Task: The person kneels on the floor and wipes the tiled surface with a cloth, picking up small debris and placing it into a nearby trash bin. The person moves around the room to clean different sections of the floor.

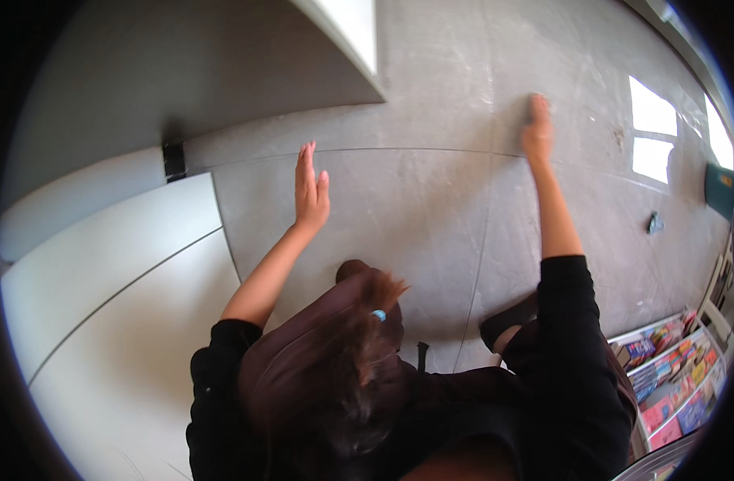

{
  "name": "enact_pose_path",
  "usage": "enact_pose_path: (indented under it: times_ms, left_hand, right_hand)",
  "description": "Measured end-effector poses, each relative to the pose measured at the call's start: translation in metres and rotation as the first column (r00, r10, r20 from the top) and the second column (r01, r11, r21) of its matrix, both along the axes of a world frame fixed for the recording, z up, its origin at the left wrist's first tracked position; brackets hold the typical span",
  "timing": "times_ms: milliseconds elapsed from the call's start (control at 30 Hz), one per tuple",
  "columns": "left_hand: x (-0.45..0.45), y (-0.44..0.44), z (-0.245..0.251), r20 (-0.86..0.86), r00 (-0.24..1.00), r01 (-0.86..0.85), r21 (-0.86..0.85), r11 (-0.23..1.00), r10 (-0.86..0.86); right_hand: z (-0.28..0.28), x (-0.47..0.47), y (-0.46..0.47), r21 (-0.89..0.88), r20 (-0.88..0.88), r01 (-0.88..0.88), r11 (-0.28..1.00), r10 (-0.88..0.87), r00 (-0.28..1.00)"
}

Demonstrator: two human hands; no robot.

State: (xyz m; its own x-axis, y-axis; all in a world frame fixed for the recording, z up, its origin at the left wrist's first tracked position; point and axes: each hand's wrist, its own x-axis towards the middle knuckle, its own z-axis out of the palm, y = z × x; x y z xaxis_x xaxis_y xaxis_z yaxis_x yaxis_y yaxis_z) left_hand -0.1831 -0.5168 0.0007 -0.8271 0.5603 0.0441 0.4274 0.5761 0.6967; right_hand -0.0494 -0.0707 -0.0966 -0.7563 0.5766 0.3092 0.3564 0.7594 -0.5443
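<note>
My left hand [311, 192] is raised flat over the grey floor [403, 198], its thumb a little apart from the fingers and nothing in it. It is nearest to a white cabinet [132, 300] at the left and a large grey panel [222, 66] above. Further out to the right, my right hand [538, 132] is stretched forward, seen edge-on and slightly blurred. Nothing shows in it, and whether it touches the floor is hard to tell. Below are my dark trousers [319, 337] and a dark shoe [505, 318].
A rack of colourful packages [674, 373] stands at the lower right. On the floor lies a small crumpled blue scrap [655, 223]. A green box [719, 191] sits at the right edge. The grey panel has a corner jutting over the floor, with a black foot [174, 162] near the cabinet.
</note>
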Motion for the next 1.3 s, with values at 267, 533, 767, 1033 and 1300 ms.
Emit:
enact_pose_path:
  times_ms: [267, 533, 767, 1033, 1300]
  left_hand:
    - [-0.011, -0.067, 0.005, -0.071, 0.836, -0.541, 0.057, 0.839, 0.544]
    - [0.011, -0.078, -0.015, 0.026, 0.818, -0.575, 0.049, 0.817, 0.574]
    - [-0.003, -0.074, -0.027, 0.012, 0.85, -0.527, -0.03, 0.849, 0.527]
    - [0.02, 0.016, 0.011, 0.544, 0.81, -0.435, 0.308, 0.846, 0.219]
    - [-0.006, 0.004, 0.004, 0.834, 0.363, -0.856, 0.123, 0.501, 0.416]
  right_hand:
    - [0.054, -0.067, -0.301, -0.26, -0.226, -0.499, 0.827, 0.451, 0.864]
    - [0.036, -0.141, -0.369, -0.234, 0.039, -0.741, 0.629, 0.768, 0.639]
    - [0.02, -0.017, -0.145, 0.159, 0.307, -0.309, 0.938, 0.251, 0.918]
    - [0.067, -0.041, -0.2, -0.336, -0.247, -0.19, 0.922, 0.108, 0.963]
    - [0.096, -0.095, -0.333, -0.913, -0.135, -0.164, 0.373, 0.103, 0.986]
